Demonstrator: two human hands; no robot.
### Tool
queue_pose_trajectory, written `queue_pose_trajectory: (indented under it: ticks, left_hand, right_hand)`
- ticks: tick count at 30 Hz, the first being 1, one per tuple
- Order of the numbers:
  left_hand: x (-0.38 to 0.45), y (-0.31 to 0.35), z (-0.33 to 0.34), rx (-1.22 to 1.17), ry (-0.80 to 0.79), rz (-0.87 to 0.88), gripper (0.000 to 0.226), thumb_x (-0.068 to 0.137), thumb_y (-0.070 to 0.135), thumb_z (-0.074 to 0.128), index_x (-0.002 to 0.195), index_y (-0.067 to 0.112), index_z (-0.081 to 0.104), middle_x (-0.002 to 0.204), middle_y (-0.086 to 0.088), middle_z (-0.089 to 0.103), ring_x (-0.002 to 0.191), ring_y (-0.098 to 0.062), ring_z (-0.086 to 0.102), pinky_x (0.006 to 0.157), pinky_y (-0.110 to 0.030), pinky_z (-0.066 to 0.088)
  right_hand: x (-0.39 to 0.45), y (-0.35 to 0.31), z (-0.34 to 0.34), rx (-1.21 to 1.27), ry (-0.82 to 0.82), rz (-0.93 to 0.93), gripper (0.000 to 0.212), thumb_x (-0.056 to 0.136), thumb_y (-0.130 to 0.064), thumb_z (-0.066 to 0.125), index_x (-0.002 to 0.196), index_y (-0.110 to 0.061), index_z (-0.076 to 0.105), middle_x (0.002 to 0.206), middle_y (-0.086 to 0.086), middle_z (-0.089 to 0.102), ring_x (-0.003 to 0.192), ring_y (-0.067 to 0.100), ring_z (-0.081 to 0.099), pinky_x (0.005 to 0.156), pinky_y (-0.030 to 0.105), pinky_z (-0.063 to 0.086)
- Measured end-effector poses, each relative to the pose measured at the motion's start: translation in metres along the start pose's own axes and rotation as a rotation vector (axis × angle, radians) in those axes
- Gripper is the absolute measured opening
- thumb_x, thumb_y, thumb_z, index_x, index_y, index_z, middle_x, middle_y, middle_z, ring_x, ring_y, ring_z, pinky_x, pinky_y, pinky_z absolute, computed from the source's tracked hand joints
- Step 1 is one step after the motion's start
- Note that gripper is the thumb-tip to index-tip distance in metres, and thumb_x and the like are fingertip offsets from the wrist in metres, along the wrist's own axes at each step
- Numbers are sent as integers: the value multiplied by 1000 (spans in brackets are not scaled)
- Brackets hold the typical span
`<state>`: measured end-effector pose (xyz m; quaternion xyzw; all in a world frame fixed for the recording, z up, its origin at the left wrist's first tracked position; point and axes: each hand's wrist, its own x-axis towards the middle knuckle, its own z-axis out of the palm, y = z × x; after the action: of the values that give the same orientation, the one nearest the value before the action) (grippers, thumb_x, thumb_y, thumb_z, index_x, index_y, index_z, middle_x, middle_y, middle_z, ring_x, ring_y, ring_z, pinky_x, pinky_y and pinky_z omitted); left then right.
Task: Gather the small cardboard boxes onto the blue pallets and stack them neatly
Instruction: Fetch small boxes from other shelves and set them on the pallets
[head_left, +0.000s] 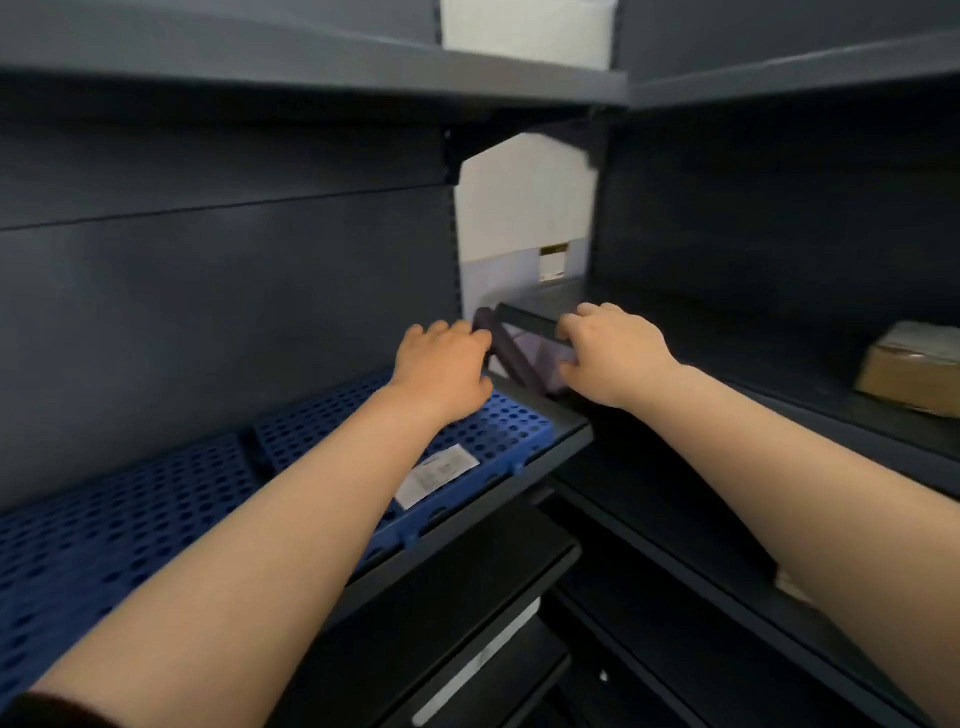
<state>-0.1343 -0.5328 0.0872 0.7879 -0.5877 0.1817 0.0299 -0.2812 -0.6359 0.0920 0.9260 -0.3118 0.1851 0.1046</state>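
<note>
Dark grey shelf with blue pallets; right-hand shelf with cardboard box.

We see both bare arms reaching into the corner where two dark grey metal shelves meet. The left hand rests over the far end of a perforated blue plastic pallet, its fingers curled near a dark diagonal bracket; whether they grip it we cannot tell. The right hand curls round the dark front edge of the right-hand shelf. A white label lies on the pallet. A second blue pallet sits left of it. A small brown cardboard box sits well apart on the right shelf.
</note>
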Motion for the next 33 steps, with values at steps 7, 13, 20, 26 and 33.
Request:
queue_pose_trajectory:
  ticks: [7, 13, 20, 26, 33]
  left_hand:
    - [19, 68, -27, -81, 125, 228, 40, 90, 35, 48, 127, 19, 47, 121, -4, 53, 113, -27, 49, 89, -39, 37]
    - [23, 155, -31, -225, 170, 408, 45, 92, 40, 48, 132, 22, 43, 126, 0, 52, 115, -23, 50, 90, -36, 38]
    - [41, 247, -33, -386, 150, 506, 45, 91, 40, 50, 132, 22, 44, 127, 1, 51, 114, -22, 50, 87, -34, 37]
    - [67, 311, -27, -500, 83, 474, 45, 90, 41, 51, 130, 22, 46, 124, -1, 52, 113, -23, 49, 86, -37, 41]
    - [114, 358, -11, -690, -47, 300, 44, 90, 39, 49, 130, 23, 45, 128, -3, 48, 114, -24, 47, 91, -42, 44]
  right_hand:
    - [-76, 51, -53, -118, -5, 296, 41, 91, -37, 51, 127, -17, 47, 123, 4, 52, 111, 25, 50, 75, 34, 42]
    - [-157, 95, -83, -189, -27, 532, 42, 91, -37, 50, 128, -18, 47, 126, 3, 52, 113, 24, 49, 80, 35, 44]
    - [-219, 159, -107, -159, -15, 752, 43, 91, -38, 51, 130, -19, 47, 129, 2, 51, 115, 23, 50, 81, 34, 46]
    - [-249, 222, -112, -79, 54, 901, 42, 90, -39, 53, 127, -18, 50, 126, 6, 52, 112, 24, 52, 85, 36, 48]
    - [-263, 293, -102, -58, 219, 951, 43, 90, -37, 53, 128, -18, 51, 134, 4, 41, 122, 25, 41, 93, 41, 45]
